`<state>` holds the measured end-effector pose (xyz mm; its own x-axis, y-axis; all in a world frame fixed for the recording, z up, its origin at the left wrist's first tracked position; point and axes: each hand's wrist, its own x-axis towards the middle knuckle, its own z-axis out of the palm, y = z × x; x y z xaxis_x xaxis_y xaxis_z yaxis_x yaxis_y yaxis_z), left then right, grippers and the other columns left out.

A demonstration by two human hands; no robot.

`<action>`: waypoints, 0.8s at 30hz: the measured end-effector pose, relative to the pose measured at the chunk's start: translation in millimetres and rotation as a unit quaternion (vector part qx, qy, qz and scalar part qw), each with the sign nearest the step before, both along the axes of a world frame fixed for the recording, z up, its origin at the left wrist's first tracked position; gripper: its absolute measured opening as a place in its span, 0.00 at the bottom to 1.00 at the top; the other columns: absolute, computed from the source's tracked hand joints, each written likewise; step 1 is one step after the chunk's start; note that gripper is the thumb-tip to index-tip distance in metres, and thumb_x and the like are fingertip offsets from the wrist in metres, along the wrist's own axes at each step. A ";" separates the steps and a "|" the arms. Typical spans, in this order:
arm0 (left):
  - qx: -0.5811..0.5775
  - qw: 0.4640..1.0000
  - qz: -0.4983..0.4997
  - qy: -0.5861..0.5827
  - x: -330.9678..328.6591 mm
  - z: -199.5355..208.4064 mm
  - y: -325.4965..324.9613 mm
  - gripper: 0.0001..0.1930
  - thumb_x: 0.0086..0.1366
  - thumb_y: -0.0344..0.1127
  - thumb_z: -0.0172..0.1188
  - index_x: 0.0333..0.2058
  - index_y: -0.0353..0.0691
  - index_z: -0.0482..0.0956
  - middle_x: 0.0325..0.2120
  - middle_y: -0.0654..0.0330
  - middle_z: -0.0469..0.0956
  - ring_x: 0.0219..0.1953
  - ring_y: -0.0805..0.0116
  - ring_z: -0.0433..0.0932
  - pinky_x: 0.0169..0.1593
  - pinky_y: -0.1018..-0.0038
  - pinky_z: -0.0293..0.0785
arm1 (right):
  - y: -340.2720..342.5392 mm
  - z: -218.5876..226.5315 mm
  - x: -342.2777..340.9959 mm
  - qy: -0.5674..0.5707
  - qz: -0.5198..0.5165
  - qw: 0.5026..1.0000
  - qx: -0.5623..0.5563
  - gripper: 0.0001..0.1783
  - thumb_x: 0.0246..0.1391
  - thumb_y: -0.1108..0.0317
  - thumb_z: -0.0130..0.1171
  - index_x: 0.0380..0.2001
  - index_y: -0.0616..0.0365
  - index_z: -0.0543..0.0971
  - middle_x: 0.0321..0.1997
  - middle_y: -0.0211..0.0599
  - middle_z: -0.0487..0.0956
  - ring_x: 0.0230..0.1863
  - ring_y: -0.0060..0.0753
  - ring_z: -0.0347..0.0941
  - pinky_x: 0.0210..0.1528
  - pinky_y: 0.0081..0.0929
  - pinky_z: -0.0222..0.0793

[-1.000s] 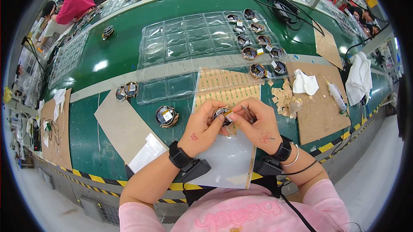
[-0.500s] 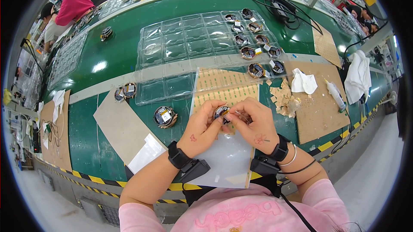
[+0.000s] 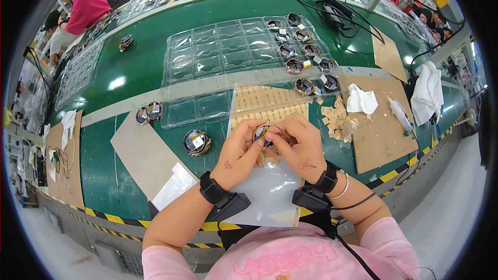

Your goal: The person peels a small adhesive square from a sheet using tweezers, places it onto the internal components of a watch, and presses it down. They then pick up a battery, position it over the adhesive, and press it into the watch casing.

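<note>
Grip: left hand [image 3: 239,156] and right hand [image 3: 300,147] pressed together at frame centre, fingertips of both pinching one small round metal-rimmed part [image 3: 261,133] between them.
Part location: held just above a clear plastic sheet [image 3: 267,192] lying at lower centre, near a sheet of tan adhesive strips [image 3: 265,102] just beyond the hands.
Wrists: black band on each; slim bangle on the right only.
Nearby: another round dark part with a yellow patch [image 3: 196,142] lying left of the left hand; two more round parts [image 3: 149,112] further left; clear moulded blister tray [image 3: 224,54] at upper centre, its right-hand pockets filled with similar parts.
Risk: likely slip of the tiny part from the crowded fingertips, caused by so little surface to hold; possible drop onto the clear sheet or roll off the near edge.
Risk two: peeled tan backing scraps [image 3: 336,119] piled right of the hands, apt to stick to fingers or part.
Surface: green bench mat [image 3: 129,72] with a pale strip across it, brown cardboard pads [image 3: 381,134] right and left, yellow-black striped front edge.
Room: long assembly line; other people seated at upper left and upper right; white cloths and a small white bottle [image 3: 400,114] at right.
</note>
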<state>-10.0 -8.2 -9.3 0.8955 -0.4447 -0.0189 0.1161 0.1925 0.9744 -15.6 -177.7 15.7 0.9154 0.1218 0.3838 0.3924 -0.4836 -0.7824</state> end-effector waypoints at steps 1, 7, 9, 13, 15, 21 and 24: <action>-0.005 1.000 0.000 0.010 0.1 0.7 -0.2 0.18 0.68 0.24 0.44 0.56 0.35 0.59 0.43 0.56 0.73 0.36 0.74 0.77 0.28 0.82 0.71 | 0.2 -0.2 0.4 -0.001 -0.001 1.000 -0.001 0.07 0.46 0.75 0.66 0.30 0.61 0.79 0.24 0.33 0.71 0.19 0.21 0.65 0.21 0.19 0.59; -0.024 0.999 0.010 0.021 -0.4 0.2 0.7 0.18 0.69 0.25 0.44 0.57 0.36 0.59 0.43 0.56 0.73 0.36 0.73 0.77 0.28 0.82 0.72 | 2.7 -5.1 1.5 -0.015 -0.004 1.000 0.013 0.06 0.46 0.76 0.65 0.29 0.62 0.78 0.24 0.34 0.70 0.19 0.23 0.64 0.21 0.20 0.59; -0.025 0.999 0.012 0.016 -0.2 -0.1 1.0 0.19 0.69 0.25 0.44 0.57 0.36 0.59 0.43 0.56 0.73 0.37 0.73 0.78 0.28 0.82 0.72 | 4.1 -4.6 1.6 -0.018 -0.006 1.000 0.016 0.06 0.46 0.76 0.65 0.29 0.62 0.78 0.24 0.34 0.70 0.19 0.23 0.64 0.21 0.21 0.59; -0.025 1.000 0.012 0.008 -0.7 0.6 1.3 0.19 0.69 0.25 0.44 0.57 0.36 0.59 0.44 0.56 0.73 0.37 0.73 0.78 0.29 0.82 0.73 | 4.3 -1.9 1.4 -0.006 -0.005 1.000 0.015 0.05 0.47 0.77 0.64 0.28 0.62 0.77 0.24 0.34 0.70 0.19 0.23 0.64 0.21 0.20 0.59; -0.027 1.000 0.011 0.009 -0.8 0.4 1.7 0.19 0.69 0.25 0.44 0.57 0.36 0.59 0.44 0.56 0.73 0.37 0.72 0.78 0.29 0.81 0.73 | 2.3 -1.6 2.7 -0.005 0.004 1.000 0.003 0.05 0.47 0.77 0.63 0.28 0.62 0.76 0.25 0.34 0.72 0.20 0.21 0.65 0.22 0.19 0.60; -0.044 0.999 -0.009 -0.007 0.5 0.3 -1.9 0.18 0.68 0.25 0.46 0.56 0.37 0.61 0.47 0.55 0.72 0.38 0.70 0.78 0.30 0.80 0.74 | -2.1 -8.0 0.0 0.105 -0.036 0.993 0.052 0.07 0.49 0.76 0.63 0.32 0.63 0.74 0.29 0.33 0.74 0.23 0.17 0.67 0.24 0.18 0.63; -0.041 0.999 0.008 -0.015 4.2 -12.2 -6.6 0.17 0.67 0.25 0.48 0.55 0.37 0.64 0.52 0.53 0.69 0.38 0.69 0.78 0.30 0.80 0.75 | -13.5 -16.1 3.5 0.125 0.034 0.976 0.175 0.11 0.54 0.68 0.61 0.34 0.63 0.73 0.29 0.35 0.76 0.25 0.22 0.69 0.28 0.24 0.67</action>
<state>-5.8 -14.8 -21.5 0.9018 -0.4299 0.0435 0.0837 0.2726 0.9585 -12.1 -191.2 -0.4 0.9801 0.0868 0.1784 0.1898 -0.1483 -0.9706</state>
